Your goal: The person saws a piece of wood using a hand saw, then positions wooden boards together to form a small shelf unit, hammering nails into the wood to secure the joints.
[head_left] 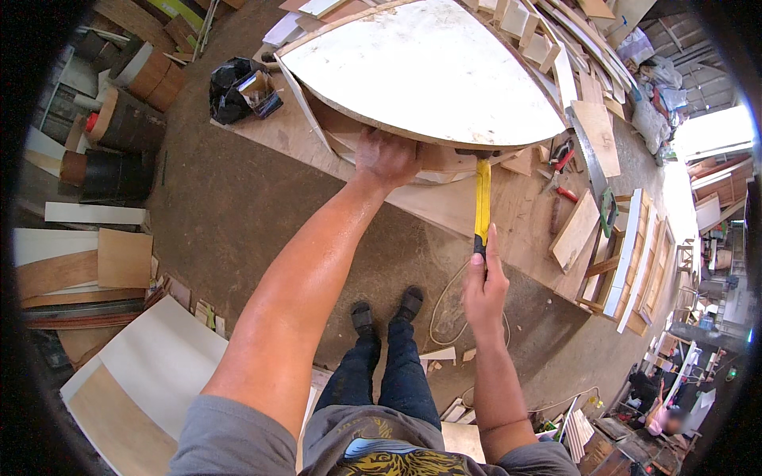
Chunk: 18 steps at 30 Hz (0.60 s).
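A large white-topped wooden piece with curved edges and a pointed corner rests on the plywood-topped work table. Just beneath its near edge is my left hand, closed, with its fingertips and whatever they hold hidden. My right hand grips the black end of a hammer with a yellow handle, the index finger stretched along it. The dark hammer head lies at the underside of the near edge, partly covered by it, to the right of my left hand.
Pliers with red handles and a green-handled handsaw lie on the table's right side beside a wood block. A black bag sits at the left corner. Wooden frames stand at right; sheet offcuts lie at lower left.
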Tool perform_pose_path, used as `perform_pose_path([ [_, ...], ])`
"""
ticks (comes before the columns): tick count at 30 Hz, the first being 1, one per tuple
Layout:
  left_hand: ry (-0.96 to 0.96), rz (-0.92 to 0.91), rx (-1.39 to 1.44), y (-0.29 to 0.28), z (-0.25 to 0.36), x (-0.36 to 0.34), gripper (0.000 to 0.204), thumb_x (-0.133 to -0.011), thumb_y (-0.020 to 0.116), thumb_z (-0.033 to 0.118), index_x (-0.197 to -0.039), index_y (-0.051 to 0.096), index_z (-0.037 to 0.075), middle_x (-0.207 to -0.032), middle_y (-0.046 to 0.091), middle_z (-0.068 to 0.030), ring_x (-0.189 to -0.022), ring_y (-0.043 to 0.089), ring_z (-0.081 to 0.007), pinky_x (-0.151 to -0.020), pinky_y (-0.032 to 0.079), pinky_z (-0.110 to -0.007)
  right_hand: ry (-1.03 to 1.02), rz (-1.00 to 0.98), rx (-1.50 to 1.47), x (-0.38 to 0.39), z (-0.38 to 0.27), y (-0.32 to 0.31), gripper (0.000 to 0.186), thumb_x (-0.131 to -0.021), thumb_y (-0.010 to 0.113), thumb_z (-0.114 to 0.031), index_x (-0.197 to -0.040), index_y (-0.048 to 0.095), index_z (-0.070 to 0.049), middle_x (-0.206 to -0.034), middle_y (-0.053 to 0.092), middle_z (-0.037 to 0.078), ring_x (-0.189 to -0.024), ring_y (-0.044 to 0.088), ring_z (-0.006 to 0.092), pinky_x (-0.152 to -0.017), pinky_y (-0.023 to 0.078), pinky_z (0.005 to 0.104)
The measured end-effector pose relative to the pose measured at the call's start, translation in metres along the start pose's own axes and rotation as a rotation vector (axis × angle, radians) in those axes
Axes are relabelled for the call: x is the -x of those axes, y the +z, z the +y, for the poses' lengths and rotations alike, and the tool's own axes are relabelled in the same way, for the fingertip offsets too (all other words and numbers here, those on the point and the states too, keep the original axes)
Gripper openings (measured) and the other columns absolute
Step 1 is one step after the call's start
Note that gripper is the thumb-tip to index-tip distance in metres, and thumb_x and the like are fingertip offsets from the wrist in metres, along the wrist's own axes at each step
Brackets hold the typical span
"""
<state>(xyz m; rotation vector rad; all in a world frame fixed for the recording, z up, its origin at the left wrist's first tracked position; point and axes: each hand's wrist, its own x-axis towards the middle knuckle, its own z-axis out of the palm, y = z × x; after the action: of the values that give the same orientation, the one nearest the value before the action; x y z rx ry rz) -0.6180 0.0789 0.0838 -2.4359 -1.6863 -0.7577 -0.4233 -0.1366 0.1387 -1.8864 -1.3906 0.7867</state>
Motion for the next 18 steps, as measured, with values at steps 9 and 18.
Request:
perform_pose_path([
  [9,-0.073,-0.384,-0.006,-0.008,0.0,-0.009,0.048,-0.103,0.049,0.04,-0.14,0.063,0.014,-0.139,0.066,-0.0118,-0.133,0.058,-0.0302,-0.114,0.039,-0.053,-0.001,-0.014,0.011,0.002,-0.018,-0.008,0.057,-0.109,0.054,-0.02,-0.163,0.036,-0.021,-0.073,0.056,0.018,-0.06,0.052,0.0164,-0.061,0.048,0.0351],
  [18,-0.076,-0.284,-0.009,-0.013,0.002,-0.01,0.048,-0.104,0.048,0.042,-0.14,0.063,0.014,-0.14,0.065,-0.0109,-0.132,0.059,-0.0283,-0.115,0.038,-0.052,-0.068,0.004,0.101,-0.003,-0.011,-0.002,0.056,-0.109,0.054,-0.024,-0.163,0.038,-0.023,-0.068,0.056,0.02,-0.054,0.06,0.0294,-0.057,0.048,0.0417],
])
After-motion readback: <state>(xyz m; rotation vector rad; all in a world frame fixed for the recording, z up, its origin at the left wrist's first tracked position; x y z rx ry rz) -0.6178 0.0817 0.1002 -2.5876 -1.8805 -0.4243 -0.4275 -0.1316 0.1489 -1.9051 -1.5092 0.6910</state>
